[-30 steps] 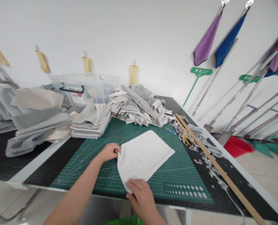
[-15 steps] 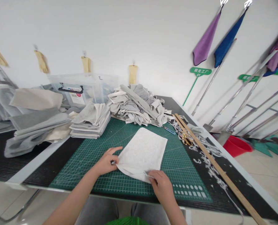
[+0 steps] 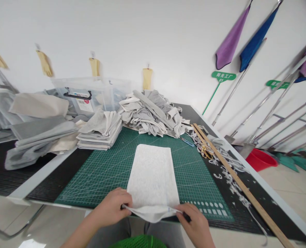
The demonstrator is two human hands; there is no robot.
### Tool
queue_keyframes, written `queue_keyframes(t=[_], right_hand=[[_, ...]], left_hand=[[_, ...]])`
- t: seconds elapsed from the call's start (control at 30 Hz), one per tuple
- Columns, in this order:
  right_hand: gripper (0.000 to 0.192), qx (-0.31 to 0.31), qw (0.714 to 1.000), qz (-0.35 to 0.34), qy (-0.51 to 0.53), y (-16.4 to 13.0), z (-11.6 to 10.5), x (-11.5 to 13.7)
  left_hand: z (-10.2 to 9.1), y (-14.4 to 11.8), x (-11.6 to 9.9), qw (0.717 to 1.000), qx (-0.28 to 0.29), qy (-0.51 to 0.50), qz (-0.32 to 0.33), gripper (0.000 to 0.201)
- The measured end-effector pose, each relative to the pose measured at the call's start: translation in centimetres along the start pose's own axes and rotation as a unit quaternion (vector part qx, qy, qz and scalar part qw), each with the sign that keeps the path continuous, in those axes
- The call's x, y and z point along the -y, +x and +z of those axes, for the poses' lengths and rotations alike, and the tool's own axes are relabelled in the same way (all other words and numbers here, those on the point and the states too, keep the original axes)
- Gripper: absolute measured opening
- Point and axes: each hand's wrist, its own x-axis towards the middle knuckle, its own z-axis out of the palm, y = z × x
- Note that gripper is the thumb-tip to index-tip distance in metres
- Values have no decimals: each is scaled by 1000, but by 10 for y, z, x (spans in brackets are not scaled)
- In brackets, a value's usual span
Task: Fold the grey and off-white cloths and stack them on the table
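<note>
While left hand point(image 3: 114, 205) and right hand point(image 3: 195, 221) pinch white cloth point(image 3: 153, 175) at near corners, edge-squaring seems in hand; next likely wants even tension

Fingers point(image 3: 125, 198) pinch a white cloth point(image 3: 153, 175), its near edge apparently open.

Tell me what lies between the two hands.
In the head view, the white cloth spans the gap, its near edge pinched by the left hand and right hand.

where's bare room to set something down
Bare mat lies between cloth, stack and left hand, and right of the cloth, between the blue tool and right hand. Crowded: the far edge, under the heap, and along the stick, with scraps and scissors.
</note>
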Motion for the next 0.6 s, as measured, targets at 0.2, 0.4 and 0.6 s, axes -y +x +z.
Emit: queue_keyframes(t=[0.2,0.4,0.6], right_hand=[[12,224,965,30,132,-6,-28,15],[17,194,965,2,175,8,-50,25],[18,143,973,-28,181,37,-62,28]], left_hand=[[-23,-10,-7,984,150,-94,11,14],[-46,-7,-18,987,100,-121,24,13],[-56,1,-17,992,5,-124,1,15]])
